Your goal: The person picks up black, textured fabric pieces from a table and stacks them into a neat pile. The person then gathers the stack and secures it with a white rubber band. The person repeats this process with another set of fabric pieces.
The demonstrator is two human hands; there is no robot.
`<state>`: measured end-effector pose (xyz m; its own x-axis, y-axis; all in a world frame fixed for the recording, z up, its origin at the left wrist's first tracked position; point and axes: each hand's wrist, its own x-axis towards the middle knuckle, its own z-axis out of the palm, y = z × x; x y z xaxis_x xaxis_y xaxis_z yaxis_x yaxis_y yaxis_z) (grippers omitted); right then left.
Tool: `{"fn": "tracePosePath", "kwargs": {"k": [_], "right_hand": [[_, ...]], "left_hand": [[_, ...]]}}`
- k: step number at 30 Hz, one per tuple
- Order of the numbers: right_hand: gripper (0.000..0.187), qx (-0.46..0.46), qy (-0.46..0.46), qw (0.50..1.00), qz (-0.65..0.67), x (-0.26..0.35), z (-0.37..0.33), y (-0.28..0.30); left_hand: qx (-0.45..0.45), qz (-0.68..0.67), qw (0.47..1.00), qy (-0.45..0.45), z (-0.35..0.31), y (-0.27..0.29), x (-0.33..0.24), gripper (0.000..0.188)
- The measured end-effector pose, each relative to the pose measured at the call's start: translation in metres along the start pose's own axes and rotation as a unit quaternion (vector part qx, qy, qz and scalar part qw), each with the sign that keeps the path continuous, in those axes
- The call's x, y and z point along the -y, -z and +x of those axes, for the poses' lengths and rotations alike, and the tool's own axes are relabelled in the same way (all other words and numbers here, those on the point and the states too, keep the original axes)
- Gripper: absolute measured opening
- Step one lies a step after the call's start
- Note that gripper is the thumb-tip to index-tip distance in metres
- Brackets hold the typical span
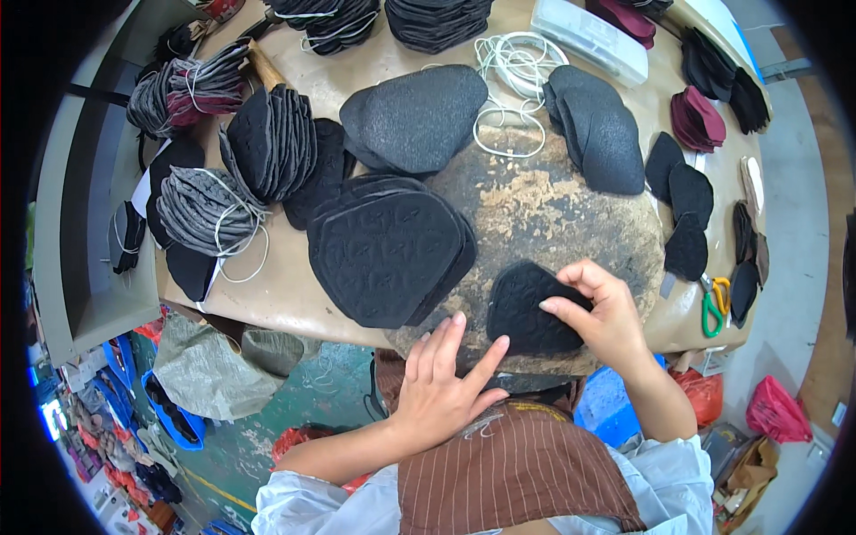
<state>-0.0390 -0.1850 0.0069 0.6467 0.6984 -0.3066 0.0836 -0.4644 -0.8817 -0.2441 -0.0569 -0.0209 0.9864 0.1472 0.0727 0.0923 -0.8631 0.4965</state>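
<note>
A small black cut panel, rounded and faintly embossed, lies on a worn round stone slab in front of me. Thumb and fingers of my right hand pinch its right edge. My left hand has its fingers spread at the slab's near edge, holding nothing; its index fingertip is close to the panel's lower left corner. To the left of the panel sits a stack of larger black embossed panels, overlapping the slab. Behind these lie smooth black pieces and another fanned pile of black pieces.
White cord lies loosely coiled at the slab's far side, near a clear plastic box. Tied grey bundles and a fanned black stack stand at left. Scissors with green and yellow handles rest at the right table edge.
</note>
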Motion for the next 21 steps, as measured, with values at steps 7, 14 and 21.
{"fn": "tracePosePath", "kwargs": {"k": [7, 14, 21], "right_hand": [[0.020, -0.041, -0.038, 0.998, -0.031, -0.005, -0.001, 0.001], [0.021, -0.017, -0.036, 0.992, -0.122, 0.011, 0.008, 0.004], [0.019, -0.075, 0.163, 0.952, -0.249, 0.012, 0.001, 0.011]], "left_hand": [[0.013, 0.059, 0.997, -0.041, 0.003, 0.002, -0.001, 0.070], [0.068, 0.029, 0.993, -0.096, 0.039, 0.008, -0.006, 0.051], [0.033, -0.072, 0.997, -0.013, 0.076, 0.014, -0.017, 0.051]]}}
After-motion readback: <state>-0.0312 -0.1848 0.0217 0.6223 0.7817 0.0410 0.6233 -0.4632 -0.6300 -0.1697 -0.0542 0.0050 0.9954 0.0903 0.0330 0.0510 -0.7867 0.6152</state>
